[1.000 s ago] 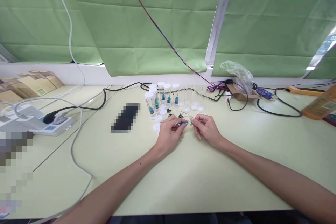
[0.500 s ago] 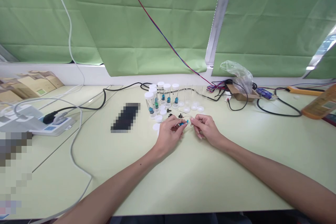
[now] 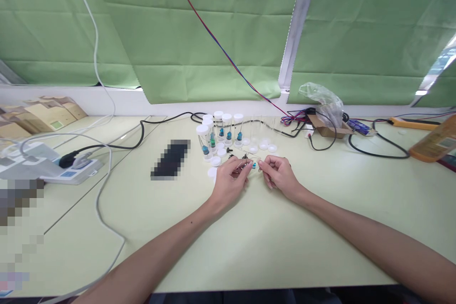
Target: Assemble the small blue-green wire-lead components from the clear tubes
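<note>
Vs 0.5 s ago: little changed. L hand fingertips sat a bit higher, and the blue component was lifted slightly and shifted toward the R hand. Both hands were curled nearly closed, thumb and forefinger pinching the component and its thin wire leads between them, just above the table and in front of the capped vials. Text on the yellow meter and the boxes was too small to read.
</note>
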The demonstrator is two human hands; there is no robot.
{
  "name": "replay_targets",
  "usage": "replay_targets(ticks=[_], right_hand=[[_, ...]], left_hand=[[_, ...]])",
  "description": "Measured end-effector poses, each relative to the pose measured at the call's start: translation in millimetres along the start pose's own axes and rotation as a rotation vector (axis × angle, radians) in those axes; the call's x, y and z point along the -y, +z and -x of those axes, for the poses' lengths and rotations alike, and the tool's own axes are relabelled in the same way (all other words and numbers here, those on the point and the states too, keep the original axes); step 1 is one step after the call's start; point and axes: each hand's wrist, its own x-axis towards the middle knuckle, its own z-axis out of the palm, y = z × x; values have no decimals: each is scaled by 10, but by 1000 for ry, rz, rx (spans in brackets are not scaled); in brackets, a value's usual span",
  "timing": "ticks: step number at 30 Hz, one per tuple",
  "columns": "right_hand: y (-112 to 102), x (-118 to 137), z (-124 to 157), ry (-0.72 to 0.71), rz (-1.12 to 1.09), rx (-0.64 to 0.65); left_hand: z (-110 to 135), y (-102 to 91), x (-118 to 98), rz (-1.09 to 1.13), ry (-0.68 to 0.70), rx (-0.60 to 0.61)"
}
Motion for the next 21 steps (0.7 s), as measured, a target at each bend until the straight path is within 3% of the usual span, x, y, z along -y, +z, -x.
replay_targets(ticks=[11,21], right_hand=[[-10,-49,-18,-43,52,6],[-23,-45,-4,-111,129,20]], left_hand=[[-9,-9,-33,62,0,6],[-43,-11,-41,180,-120,46]])
